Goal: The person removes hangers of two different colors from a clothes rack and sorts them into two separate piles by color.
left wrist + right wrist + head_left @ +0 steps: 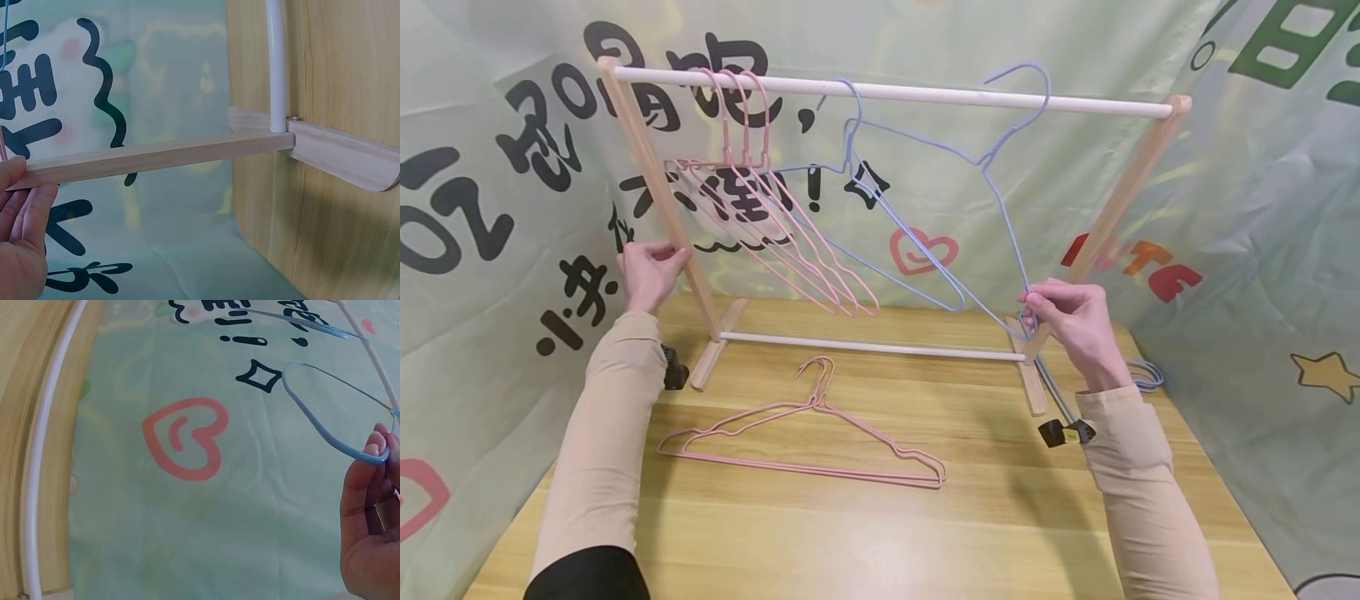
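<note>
My left hand (651,273) pinches the left wooden post (655,183) of a small garment rack between thumb and fingers, plainly so in the left wrist view. With my right hand (1072,321) I pinch the lower corner of a blue hanger (1004,208), near the right post. That hanger's hook is up at the white top rail (917,94); whether it rests on the rail I cannot tell. A blue hanger (891,218) hangs mid-rail. Three pink hangers (790,218) hang side by side toward the left end.
Two pink hangers (805,473) lie overlapped on the wooden table (880,542) in front of the rack. Bluish-grey hangers (1146,377) lie behind my right wrist, partly hidden. A white lower bar (872,347) joins the rack's feet. Printed cloth (1247,250) surrounds the table.
</note>
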Demonstrator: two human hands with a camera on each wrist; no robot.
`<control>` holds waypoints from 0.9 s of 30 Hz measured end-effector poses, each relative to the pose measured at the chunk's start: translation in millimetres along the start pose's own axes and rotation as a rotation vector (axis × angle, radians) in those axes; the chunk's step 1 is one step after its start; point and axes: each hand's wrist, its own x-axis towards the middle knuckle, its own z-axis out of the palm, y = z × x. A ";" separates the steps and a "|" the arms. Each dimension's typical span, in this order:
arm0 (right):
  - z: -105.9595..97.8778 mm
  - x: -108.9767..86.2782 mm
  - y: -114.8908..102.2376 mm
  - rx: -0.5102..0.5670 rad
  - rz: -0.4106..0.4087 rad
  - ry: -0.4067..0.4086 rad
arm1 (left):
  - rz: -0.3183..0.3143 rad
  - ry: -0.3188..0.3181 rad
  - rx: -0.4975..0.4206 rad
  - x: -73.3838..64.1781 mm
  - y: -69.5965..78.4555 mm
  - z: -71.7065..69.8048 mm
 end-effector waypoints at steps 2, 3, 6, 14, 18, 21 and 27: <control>-2.2 -3.3 0.9 -0.007 0.001 -0.008 | 0.006 0.004 0.002 0.1 0.0 0.2; -3.7 -5.1 1.8 -0.013 -0.001 -0.012 | 0.006 0.003 0.003 0.5 -0.2 0.5; -10.6 -11.5 4.6 -0.010 -0.014 -0.053 | 0.000 -0.005 0.007 1.1 -0.2 1.0; -41.5 -45.1 13.0 -0.015 -0.045 -0.089 | -0.013 -0.017 0.008 0.1 -0.3 1.8; -58.3 -71.4 25.0 0.069 -0.102 -0.068 | -0.019 -0.021 0.002 -0.1 0.4 1.6; -68.1 -91.2 35.7 0.170 -0.135 -0.050 | -0.023 -0.022 -0.003 -0.2 0.9 1.5; -81.4 -123.4 54.4 0.310 -0.165 -0.008 | -0.018 -0.016 0.001 -0.2 0.4 0.8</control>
